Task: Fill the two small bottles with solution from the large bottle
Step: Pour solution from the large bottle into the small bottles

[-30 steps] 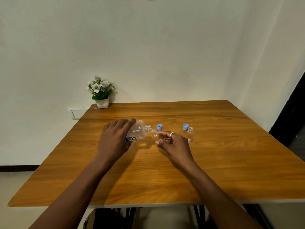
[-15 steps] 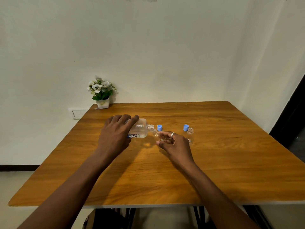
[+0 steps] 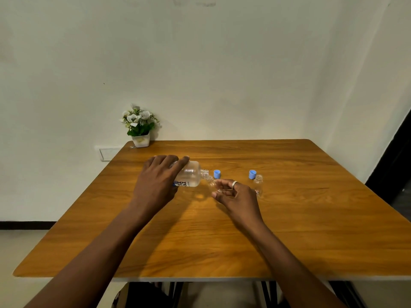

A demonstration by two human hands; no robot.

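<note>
Two hands busy: L hand (image 3: 155, 185) wraps the large bottle (image 3: 191, 176), tipped sideways, neck at the small bottle (image 3: 211, 182) pinched in R hand (image 3: 238, 196) — second small bottle (image 3: 258, 185) stands on table (image 3: 311, 218), just right of it.

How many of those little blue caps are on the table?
2. One cap lies just right of the large bottle's mouth; the other cap lies close beside the upright small bottle, on its left. Others may be hidden.
</note>
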